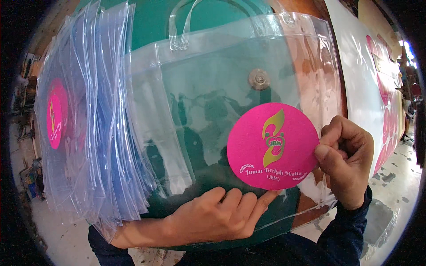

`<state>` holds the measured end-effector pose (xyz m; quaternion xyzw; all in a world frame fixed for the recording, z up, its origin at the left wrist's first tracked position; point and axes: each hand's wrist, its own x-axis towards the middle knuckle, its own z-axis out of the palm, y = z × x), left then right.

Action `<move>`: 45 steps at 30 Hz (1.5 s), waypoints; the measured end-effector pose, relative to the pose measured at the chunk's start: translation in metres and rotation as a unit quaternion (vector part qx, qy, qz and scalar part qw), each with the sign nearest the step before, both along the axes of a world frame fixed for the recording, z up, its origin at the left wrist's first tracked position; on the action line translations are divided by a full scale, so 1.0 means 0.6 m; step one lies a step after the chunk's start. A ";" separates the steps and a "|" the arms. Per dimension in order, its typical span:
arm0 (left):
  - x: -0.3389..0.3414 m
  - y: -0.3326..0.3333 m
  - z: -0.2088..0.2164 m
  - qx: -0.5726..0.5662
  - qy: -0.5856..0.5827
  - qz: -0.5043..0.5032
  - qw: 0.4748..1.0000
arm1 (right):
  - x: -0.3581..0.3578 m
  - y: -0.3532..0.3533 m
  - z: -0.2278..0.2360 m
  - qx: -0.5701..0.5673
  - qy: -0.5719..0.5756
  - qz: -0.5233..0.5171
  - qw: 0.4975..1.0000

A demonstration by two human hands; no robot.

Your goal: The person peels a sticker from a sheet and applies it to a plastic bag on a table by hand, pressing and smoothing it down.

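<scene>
I see the right hand pinching a pink sticker over the clear bag. The left hand curls just below; whether it grips anything, I can't tell.

Round sticker: paper-like, smooth, matt; carrier bag: clear plastic, glossy, faintly rippled; loop handle: clear plastic, shiny; stacked bags: clear plastic, glossy, creased; round stud: metal-looking, dull sheen; green tabletop: smooth, material uncertain; brown panel: wood-like; sticker sheet: smooth, glossy; sleeve: cloth, matt.
</scene>
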<state>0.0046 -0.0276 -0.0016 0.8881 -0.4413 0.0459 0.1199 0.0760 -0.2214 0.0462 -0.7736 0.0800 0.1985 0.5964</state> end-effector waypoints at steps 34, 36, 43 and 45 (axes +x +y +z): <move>0.001 0.021 0.001 -0.073 -0.035 0.091 0.993 | 0.019 -0.028 -0.024 0.018 0.019 0.049 0.998; 0.002 0.021 0.005 -0.060 -0.033 0.090 0.994 | 0.019 -0.027 -0.024 0.002 0.024 0.050 0.998; 0.007 0.020 0.013 -0.009 -0.040 0.077 0.996 | 0.019 -0.028 -0.026 0.014 0.021 0.056 0.998; 0.011 0.016 0.009 -0.005 -0.033 0.080 0.996 | 0.019 -0.029 -0.025 -0.009 0.016 0.063 0.998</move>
